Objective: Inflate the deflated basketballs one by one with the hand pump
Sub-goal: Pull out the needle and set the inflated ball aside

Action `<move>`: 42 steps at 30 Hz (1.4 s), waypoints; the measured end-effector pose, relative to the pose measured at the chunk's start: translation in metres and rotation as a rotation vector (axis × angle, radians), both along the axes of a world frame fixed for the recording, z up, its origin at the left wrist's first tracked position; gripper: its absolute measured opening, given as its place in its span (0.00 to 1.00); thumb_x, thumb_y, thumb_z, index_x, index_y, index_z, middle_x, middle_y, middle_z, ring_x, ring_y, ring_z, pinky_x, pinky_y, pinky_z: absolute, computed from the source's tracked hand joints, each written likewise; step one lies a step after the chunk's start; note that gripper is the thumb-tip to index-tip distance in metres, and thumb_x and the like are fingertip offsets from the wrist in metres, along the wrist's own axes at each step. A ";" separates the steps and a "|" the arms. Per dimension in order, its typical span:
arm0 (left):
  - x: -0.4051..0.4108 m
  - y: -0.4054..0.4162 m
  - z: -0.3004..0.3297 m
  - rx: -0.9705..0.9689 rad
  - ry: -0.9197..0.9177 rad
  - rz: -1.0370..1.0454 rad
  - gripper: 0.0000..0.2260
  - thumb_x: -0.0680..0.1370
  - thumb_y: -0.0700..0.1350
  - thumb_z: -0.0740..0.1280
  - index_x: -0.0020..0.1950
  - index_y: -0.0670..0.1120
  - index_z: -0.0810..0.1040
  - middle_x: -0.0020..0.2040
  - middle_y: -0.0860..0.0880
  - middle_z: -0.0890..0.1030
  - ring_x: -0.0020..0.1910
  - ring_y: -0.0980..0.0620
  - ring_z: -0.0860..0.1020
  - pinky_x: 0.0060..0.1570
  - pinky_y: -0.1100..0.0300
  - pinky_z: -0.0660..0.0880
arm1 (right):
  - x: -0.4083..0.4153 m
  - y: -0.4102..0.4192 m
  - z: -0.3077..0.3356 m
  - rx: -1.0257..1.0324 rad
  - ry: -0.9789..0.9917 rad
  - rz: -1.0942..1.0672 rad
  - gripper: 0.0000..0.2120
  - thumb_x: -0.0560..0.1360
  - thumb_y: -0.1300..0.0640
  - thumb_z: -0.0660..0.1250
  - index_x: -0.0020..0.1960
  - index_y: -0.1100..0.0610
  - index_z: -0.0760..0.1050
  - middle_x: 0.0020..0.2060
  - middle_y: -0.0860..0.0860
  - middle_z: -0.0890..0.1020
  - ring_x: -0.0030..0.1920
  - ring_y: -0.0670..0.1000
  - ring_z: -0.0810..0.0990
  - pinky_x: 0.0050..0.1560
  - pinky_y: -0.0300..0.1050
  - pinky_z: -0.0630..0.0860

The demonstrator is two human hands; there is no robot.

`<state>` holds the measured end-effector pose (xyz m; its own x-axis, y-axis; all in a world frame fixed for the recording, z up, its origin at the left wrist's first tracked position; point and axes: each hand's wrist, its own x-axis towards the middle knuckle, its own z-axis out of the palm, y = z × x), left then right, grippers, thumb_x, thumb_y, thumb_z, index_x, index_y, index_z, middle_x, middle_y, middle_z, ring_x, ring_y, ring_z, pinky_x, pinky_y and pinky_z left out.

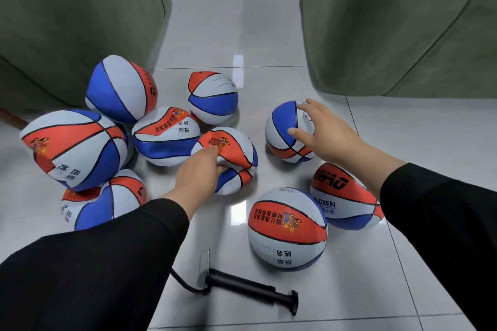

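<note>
Red, white and blue deflated basketballs are heaped on the glossy tile floor left of the gripped ball. That crumpled ball is pinched at its dented red panel by the left hand. Further right, a rounder ball is touched by the spread fingers of the right hand. Nearer the person than both hands, a black hand pump is laid flat.

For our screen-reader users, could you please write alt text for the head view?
A person's left hand grips a crumpled deflated basketball on the tiled floor while the right hand rests on a round basketball. A black hand pump lies nearby among other balls.
</note>
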<state>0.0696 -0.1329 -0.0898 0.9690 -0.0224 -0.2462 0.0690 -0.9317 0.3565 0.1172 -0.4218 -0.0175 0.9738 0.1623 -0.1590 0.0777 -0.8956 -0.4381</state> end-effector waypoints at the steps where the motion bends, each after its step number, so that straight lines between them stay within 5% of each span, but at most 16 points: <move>1: -0.003 0.003 0.002 -0.026 -0.002 0.009 0.20 0.83 0.49 0.66 0.74 0.45 0.72 0.66 0.43 0.80 0.64 0.38 0.78 0.59 0.48 0.75 | -0.002 0.009 0.005 0.014 -0.011 0.023 0.33 0.79 0.38 0.65 0.80 0.47 0.61 0.82 0.47 0.57 0.79 0.50 0.61 0.77 0.56 0.62; 4: -0.008 0.013 0.019 -0.097 -0.028 0.027 0.22 0.83 0.52 0.67 0.76 0.49 0.71 0.64 0.45 0.82 0.62 0.39 0.79 0.54 0.53 0.73 | -0.011 0.045 0.024 0.054 -0.006 0.104 0.33 0.79 0.38 0.65 0.80 0.48 0.61 0.82 0.47 0.57 0.80 0.49 0.59 0.77 0.50 0.59; 8: -0.012 0.029 0.062 -0.094 -0.091 0.033 0.21 0.82 0.56 0.66 0.74 0.50 0.74 0.61 0.45 0.83 0.60 0.40 0.79 0.57 0.47 0.76 | -0.029 0.097 0.047 0.148 0.060 0.188 0.38 0.78 0.37 0.67 0.82 0.47 0.57 0.82 0.46 0.57 0.80 0.47 0.58 0.74 0.41 0.57; 12: -0.031 0.051 0.114 -0.086 -0.152 0.077 0.17 0.83 0.57 0.66 0.65 0.46 0.78 0.52 0.47 0.82 0.52 0.44 0.78 0.48 0.53 0.71 | -0.053 0.142 0.069 0.429 0.189 0.123 0.42 0.76 0.44 0.73 0.82 0.53 0.55 0.70 0.39 0.70 0.65 0.34 0.73 0.59 0.23 0.65; 16: -0.062 0.071 0.159 -0.229 -0.213 0.115 0.17 0.81 0.62 0.66 0.57 0.48 0.81 0.46 0.51 0.83 0.46 0.48 0.79 0.42 0.52 0.74 | -0.076 0.171 0.088 0.575 0.205 -0.014 0.48 0.72 0.40 0.77 0.82 0.50 0.54 0.72 0.46 0.71 0.69 0.49 0.74 0.64 0.41 0.71; 19: -0.085 0.083 0.181 -0.406 -0.266 0.140 0.10 0.81 0.58 0.68 0.48 0.52 0.81 0.41 0.54 0.82 0.43 0.51 0.80 0.39 0.57 0.73 | -0.094 0.180 0.099 0.701 0.211 -0.107 0.39 0.72 0.41 0.76 0.77 0.48 0.62 0.60 0.40 0.77 0.60 0.46 0.79 0.59 0.42 0.76; 21: -0.099 0.093 0.194 -0.644 -0.218 0.170 0.09 0.82 0.55 0.69 0.60 0.56 0.81 0.50 0.58 0.83 0.50 0.59 0.82 0.44 0.65 0.76 | -0.109 0.181 0.106 0.774 0.206 -0.132 0.34 0.74 0.43 0.76 0.74 0.47 0.66 0.54 0.37 0.77 0.54 0.42 0.80 0.52 0.41 0.79; 24: -0.124 0.110 0.202 -0.793 -0.094 0.132 0.31 0.80 0.53 0.72 0.80 0.59 0.62 0.67 0.61 0.75 0.61 0.70 0.74 0.46 0.79 0.72 | -0.133 0.179 0.111 0.850 0.206 -0.216 0.30 0.74 0.41 0.75 0.71 0.46 0.68 0.54 0.38 0.78 0.53 0.44 0.81 0.50 0.45 0.82; 26: -0.142 0.121 0.197 -0.785 -0.091 0.093 0.40 0.78 0.50 0.74 0.83 0.59 0.54 0.72 0.63 0.69 0.62 0.77 0.70 0.48 0.81 0.69 | -0.149 0.177 0.111 0.877 0.218 -0.287 0.28 0.74 0.39 0.73 0.69 0.47 0.70 0.54 0.41 0.80 0.52 0.47 0.83 0.48 0.49 0.84; 28: -0.159 0.130 0.188 -0.812 -0.039 0.078 0.40 0.78 0.44 0.76 0.81 0.60 0.54 0.67 0.69 0.68 0.54 0.84 0.70 0.47 0.81 0.70 | -0.164 0.177 0.109 0.925 0.258 -0.337 0.27 0.74 0.36 0.73 0.68 0.47 0.73 0.56 0.46 0.83 0.53 0.52 0.85 0.49 0.56 0.85; 32: -0.185 0.138 0.181 -0.973 0.036 0.171 0.27 0.79 0.45 0.75 0.73 0.57 0.67 0.61 0.61 0.81 0.54 0.65 0.82 0.50 0.66 0.81 | -0.187 0.189 0.112 1.059 0.401 -0.329 0.25 0.75 0.35 0.70 0.67 0.47 0.76 0.57 0.49 0.85 0.54 0.54 0.86 0.49 0.60 0.85; 36: -0.187 0.154 0.183 -1.263 0.047 0.376 0.29 0.77 0.52 0.76 0.75 0.61 0.68 0.67 0.55 0.81 0.63 0.50 0.82 0.56 0.44 0.83 | -0.198 0.215 0.117 1.099 0.509 -0.235 0.28 0.74 0.31 0.68 0.67 0.47 0.77 0.58 0.48 0.86 0.57 0.56 0.85 0.52 0.61 0.84; 39: -0.191 0.174 0.182 -1.307 -0.011 0.396 0.31 0.75 0.57 0.76 0.76 0.58 0.70 0.68 0.53 0.81 0.65 0.48 0.81 0.62 0.43 0.80 | -0.200 0.233 0.122 1.078 0.594 -0.193 0.32 0.72 0.26 0.65 0.68 0.44 0.76 0.59 0.47 0.85 0.59 0.54 0.84 0.55 0.60 0.83; 42: -0.193 0.193 0.179 -1.237 -0.163 0.541 0.29 0.76 0.57 0.76 0.74 0.55 0.72 0.64 0.54 0.83 0.61 0.51 0.83 0.60 0.48 0.81 | -0.198 0.242 0.113 0.880 0.442 -0.285 0.30 0.77 0.28 0.58 0.68 0.47 0.76 0.59 0.48 0.84 0.58 0.51 0.82 0.58 0.58 0.80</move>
<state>-0.1232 0.0606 0.0894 0.9429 0.2456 -0.2252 0.1979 0.1307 0.9715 -0.0804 -0.1803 0.0957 0.8777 0.1662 -0.4495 -0.4156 -0.2031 -0.8866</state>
